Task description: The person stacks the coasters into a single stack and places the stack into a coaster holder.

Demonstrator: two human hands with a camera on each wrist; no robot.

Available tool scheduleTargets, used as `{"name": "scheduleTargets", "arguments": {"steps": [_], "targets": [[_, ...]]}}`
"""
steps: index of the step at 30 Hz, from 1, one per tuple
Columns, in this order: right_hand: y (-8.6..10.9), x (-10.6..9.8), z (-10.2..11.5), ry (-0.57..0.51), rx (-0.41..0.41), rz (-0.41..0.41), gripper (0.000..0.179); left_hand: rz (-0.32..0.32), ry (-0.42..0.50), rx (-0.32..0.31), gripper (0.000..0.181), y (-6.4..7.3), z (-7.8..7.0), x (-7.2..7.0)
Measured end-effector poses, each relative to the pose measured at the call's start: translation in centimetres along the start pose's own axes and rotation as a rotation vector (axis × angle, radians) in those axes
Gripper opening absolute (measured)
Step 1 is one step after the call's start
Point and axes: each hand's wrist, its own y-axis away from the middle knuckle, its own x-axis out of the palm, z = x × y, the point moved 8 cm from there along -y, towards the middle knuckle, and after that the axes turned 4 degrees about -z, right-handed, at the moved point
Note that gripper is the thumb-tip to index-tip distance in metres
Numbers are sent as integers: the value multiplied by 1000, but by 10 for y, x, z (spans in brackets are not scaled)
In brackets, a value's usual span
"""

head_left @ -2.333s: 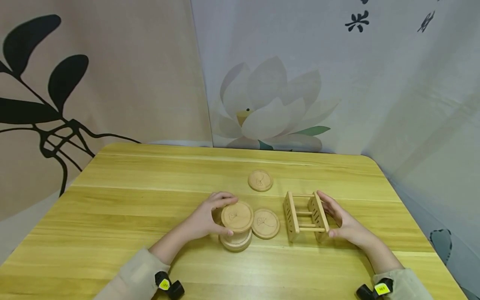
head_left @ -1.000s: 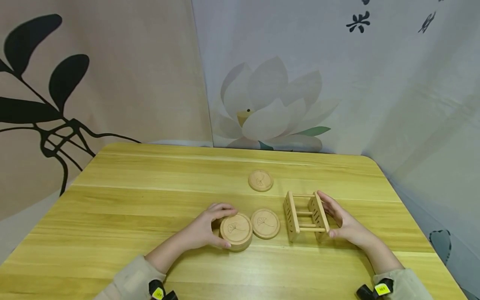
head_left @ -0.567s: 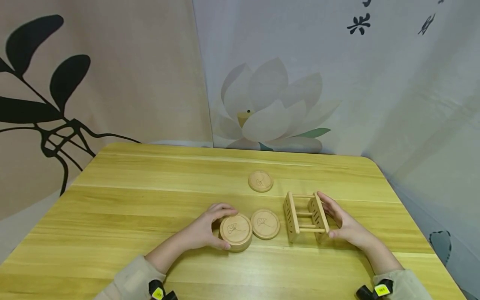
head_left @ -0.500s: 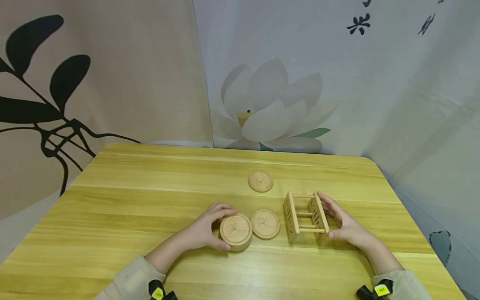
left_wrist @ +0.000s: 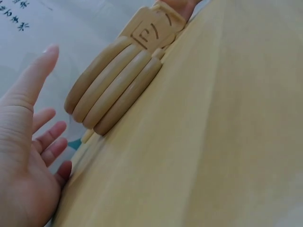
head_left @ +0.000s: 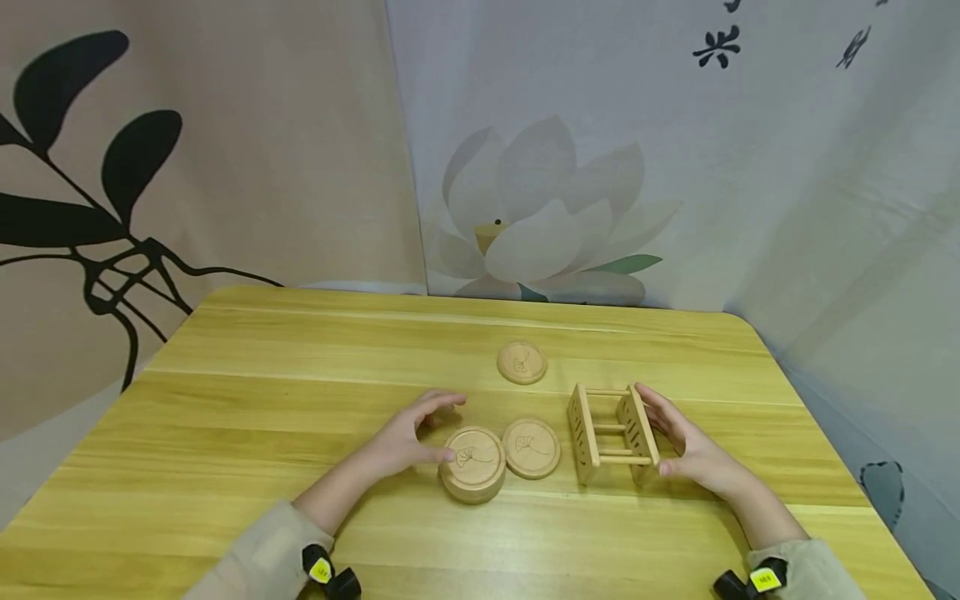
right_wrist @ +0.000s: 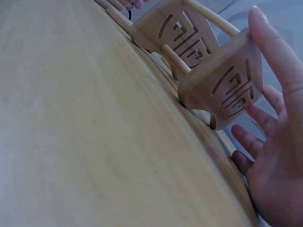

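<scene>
Several round wooden coasters make a stack (head_left: 476, 467), the top one engraved with a leaf. My left hand (head_left: 401, 437) is beside it, fingers spread and lifted off, the thumb tip overlapping the stack's edge in the head view. In the left wrist view a gap shows between the thumb (left_wrist: 35, 75) and the stack (left_wrist: 113, 85). A wooden coaster rack (head_left: 611, 429) with slotted side panels and dowels stands to the right. My right hand (head_left: 693, 450) rests at its right panel, thumb and forefinger at the panel's two ends, the other fingers loose.
One single coaster (head_left: 532, 448) lies between the stack and the rack, right against the stack. Another coaster (head_left: 522, 362) lies farther back on the wooden table (head_left: 300, 350). A printed cloth backdrop (head_left: 300, 167) hangs behind the table.
A coaster was lowered onto the stack by my left hand, which then let go and drew up and slightly back. My right hand and the rack have stayed put.
</scene>
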Motion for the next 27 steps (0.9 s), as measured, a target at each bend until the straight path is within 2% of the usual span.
{"name": "scheduleTargets", "arguments": {"steps": [2,7,9,15,20,27], "targets": [[0,0,0,-1,0,1,94,-16,26,-2,70,-2,-6,-2],[1,1,-1,-2,5,4,94,-61,66,-29,60,-12,2,-9],[1,1,-2,0,6,3,94,-75,77,-40,59,-16,12,-12],[1,0,-2,-3,4,-3,95,-81,88,-51,57,-26,13,-16],[1,-2,-4,4,5,-3,96,-62,45,-47,57,-37,12,-17],[0,0,-1,2,7,1,97,-49,-64,-107,61,-53,20,-19]]}}
